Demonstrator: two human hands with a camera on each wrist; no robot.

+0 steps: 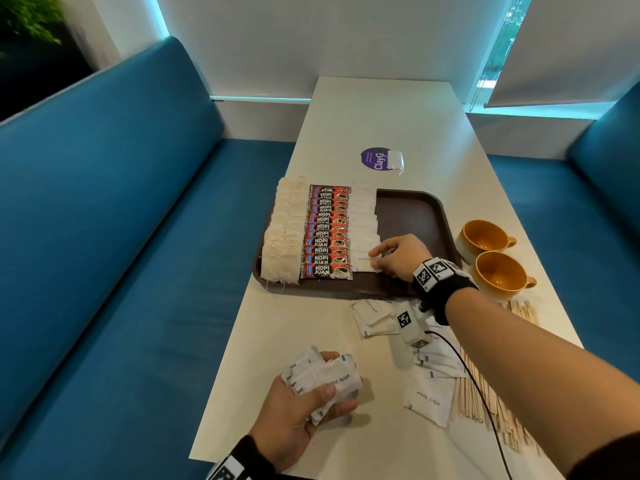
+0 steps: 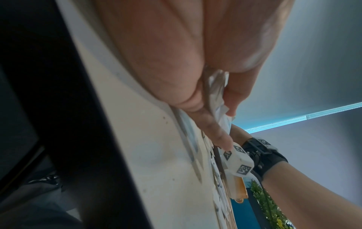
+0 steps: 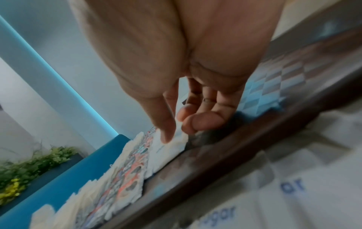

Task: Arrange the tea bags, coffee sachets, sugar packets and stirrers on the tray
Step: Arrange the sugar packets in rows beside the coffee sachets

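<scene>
My right hand (image 1: 398, 256) pinches a sugar packet (image 1: 367, 263) by its edge on the tray (image 1: 412, 209), closing the white row. My left hand (image 1: 304, 407) clutches a bunch of packets (image 1: 322, 379). They look light, limp and slippery, so I'd grip corners.

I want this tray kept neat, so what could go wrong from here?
1. The right hand pinching a sugar packet could nudge the overlapped sugar row askew.
2. The left hand grips a loose bundle of packets; some may slip out.
3. The stirrers lie near the table edge under the right forearm.

Blue padded benches (image 1: 121, 202) flank a white table (image 1: 388, 109) below white walls (image 1: 277, 36) and blinded windows (image 1: 568, 46).
</scene>
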